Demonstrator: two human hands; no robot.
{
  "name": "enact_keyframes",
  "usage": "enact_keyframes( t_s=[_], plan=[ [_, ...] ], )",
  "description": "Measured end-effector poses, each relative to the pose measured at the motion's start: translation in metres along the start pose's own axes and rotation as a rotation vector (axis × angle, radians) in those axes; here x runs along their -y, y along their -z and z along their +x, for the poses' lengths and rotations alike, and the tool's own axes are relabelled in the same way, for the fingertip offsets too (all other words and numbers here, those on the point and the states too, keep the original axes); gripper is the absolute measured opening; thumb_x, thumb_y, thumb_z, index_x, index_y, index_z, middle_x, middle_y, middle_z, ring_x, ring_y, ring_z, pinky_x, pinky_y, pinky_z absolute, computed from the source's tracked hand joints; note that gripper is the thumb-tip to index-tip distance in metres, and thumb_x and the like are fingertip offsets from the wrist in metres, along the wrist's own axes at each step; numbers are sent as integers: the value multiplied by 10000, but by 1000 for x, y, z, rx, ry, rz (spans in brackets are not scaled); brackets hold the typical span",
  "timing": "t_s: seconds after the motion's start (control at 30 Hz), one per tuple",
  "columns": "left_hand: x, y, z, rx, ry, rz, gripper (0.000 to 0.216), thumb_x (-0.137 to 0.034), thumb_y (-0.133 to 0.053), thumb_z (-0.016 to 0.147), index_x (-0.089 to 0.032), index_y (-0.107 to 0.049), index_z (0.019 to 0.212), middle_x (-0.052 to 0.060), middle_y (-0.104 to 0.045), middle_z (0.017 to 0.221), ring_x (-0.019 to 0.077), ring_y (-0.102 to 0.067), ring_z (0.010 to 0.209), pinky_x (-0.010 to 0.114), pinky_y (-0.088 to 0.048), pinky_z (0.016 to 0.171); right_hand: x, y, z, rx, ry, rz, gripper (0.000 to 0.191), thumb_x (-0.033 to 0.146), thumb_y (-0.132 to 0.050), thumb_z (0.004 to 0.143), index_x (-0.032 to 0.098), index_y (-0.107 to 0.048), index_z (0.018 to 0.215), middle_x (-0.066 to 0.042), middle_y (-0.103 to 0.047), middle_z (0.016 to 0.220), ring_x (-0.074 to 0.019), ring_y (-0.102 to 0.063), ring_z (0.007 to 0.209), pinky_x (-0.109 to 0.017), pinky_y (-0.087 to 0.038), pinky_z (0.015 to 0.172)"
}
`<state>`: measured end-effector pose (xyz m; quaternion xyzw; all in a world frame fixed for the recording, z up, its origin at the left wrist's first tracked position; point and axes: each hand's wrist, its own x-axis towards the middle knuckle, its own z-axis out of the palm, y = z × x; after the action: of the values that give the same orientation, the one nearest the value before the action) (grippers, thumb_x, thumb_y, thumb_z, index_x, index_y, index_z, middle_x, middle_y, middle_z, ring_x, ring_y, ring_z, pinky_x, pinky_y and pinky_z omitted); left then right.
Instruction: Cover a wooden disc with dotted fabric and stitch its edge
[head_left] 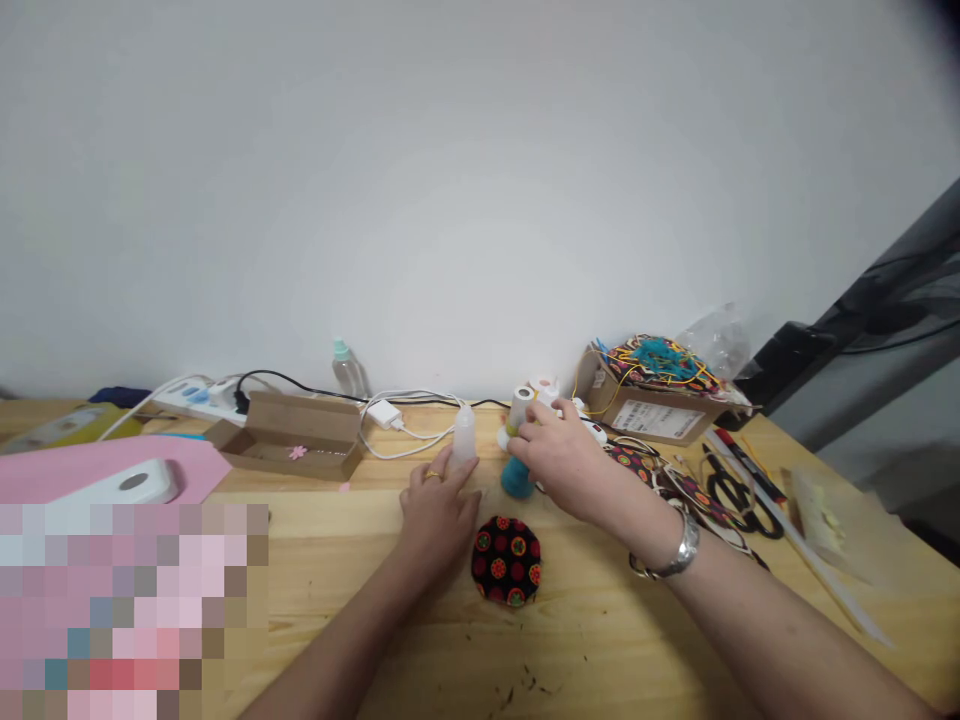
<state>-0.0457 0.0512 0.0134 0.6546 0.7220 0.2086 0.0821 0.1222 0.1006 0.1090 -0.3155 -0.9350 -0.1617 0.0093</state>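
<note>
2 hands | left hand (439,515): open, fingertips touching translucent plastic squeeze bottle (464,437) | right hand (559,460): gripping white spool (520,407), far of round patterned black fabric (506,561) | far right: cardboard box (600,395), shipping label (658,418) unreadable

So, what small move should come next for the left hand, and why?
Probably the left hand should close gently around the translucent bottle. The bottle stands upright, and the fingers seem only to touch its lower side, so it may tip easily. The right hand is busy at the teal piece just beside it and cannot steady it.
</note>
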Motion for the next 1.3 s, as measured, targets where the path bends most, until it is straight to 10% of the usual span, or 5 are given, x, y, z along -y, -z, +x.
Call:
enact_keyframes(
  t_s=[0.77, 0.9, 1.03, 1.2, 1.3],
  plan=[
    [-18, -6, 38, -30, 68, -614, 483, -48, -495, 640, -151, -613, 1097, 129, -353, 1415, 309, -385, 1212, 435, -310, 986, -18, 9, 11, -77, -103, -1, 169, 112, -507, 806, 169, -575, 950, -102, -611, 945, -262, -499, 925, -347, -348, 689],
    [-30, 10, 29, 150, 54, -957, 697, -120, -514, 656, -206, -370, 1332, 126, -493, 1280, 179, -598, 759, 314, -458, 632, -22, 38, -1, -180, -138, 26, 187, 109, -517, 801, 167, -570, 971, -92, -602, 928, -243, -484, 908, -323, -339, 683],
    [-48, 24, 15, 376, -5, -1211, 457, -240, -522, 747, -200, -496, 1201, 64, -624, 900, 101, -522, 549, 231, -377, 503, -25, 64, -11, -316, -167, 104, 248, 178, -547, 819, 164, -534, 1066, -84, -594, 982, -234, -469, 925, -315, -351, 705],
    [-57, 40, -40, 583, 38, -1236, 246, -365, -503, 827, -156, -584, 726, -52, -395, 496, 78, -341, 457, 201, -263, 446, -29, 62, -16, -375, -269, 86, 281, 218, -546, 827, 156, -504, 1098, -79, -594, 938, -234, -481, 880, -316, -355, 678],
    [-54, 52, -81, 676, 50, -1080, 301, -446, -467, 831, -195, -633, 833, -59, -377, 488, 97, -349, 462, 208, -276, 454, -26, 41, -9, -214, -256, 73, 185, 169, -522, 815, 155, -538, 999, -85, -602, 897, -239, -491, 858, -322, -362, 674]
  ],
)
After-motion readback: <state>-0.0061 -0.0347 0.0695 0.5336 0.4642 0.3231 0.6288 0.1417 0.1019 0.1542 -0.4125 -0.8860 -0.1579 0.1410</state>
